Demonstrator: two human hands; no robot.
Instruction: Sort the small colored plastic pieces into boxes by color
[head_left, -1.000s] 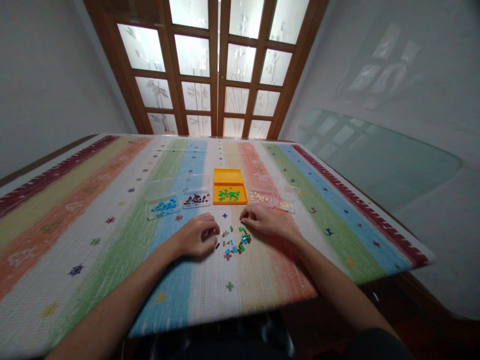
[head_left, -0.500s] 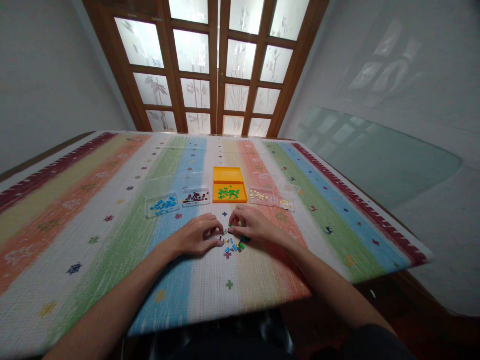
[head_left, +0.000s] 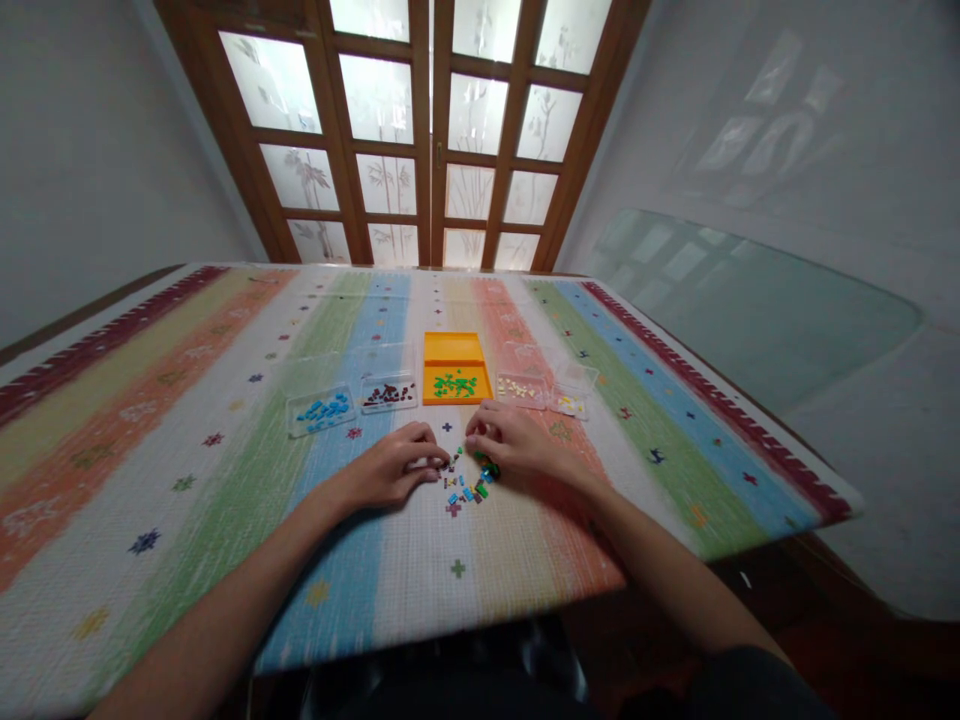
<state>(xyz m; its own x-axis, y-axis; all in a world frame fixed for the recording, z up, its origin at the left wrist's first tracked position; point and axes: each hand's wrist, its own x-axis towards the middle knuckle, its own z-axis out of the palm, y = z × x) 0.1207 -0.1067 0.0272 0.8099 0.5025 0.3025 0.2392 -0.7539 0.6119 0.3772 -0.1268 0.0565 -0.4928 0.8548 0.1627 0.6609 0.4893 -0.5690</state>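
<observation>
A small pile of tiny coloured bricks (head_left: 466, 487) lies on the striped tablecloth (head_left: 225, 470) in front of me. My left hand (head_left: 391, 470) rests on the cloth at the pile's left edge, its fingers curled into a pinch at the nearest pieces. My right hand (head_left: 514, 447) covers the pile's upper right part, fingers bent and pressed together over green pieces. What either pinch holds is too small to make out. Just behind the hands stands an orange tray (head_left: 454, 349) with green pieces in it.
A row of clear trays flanks the orange one: blue pieces (head_left: 321, 411), dark red pieces (head_left: 388, 394), pale pieces (head_left: 520, 389), yellow pieces (head_left: 569, 404). A wooden glazed door (head_left: 427, 130) stands behind the table. The table's edge (head_left: 750, 535) drops off at the right.
My right hand has slid left onto the pile's right side. My left hand has crept right until its fingertips reach the pile.
</observation>
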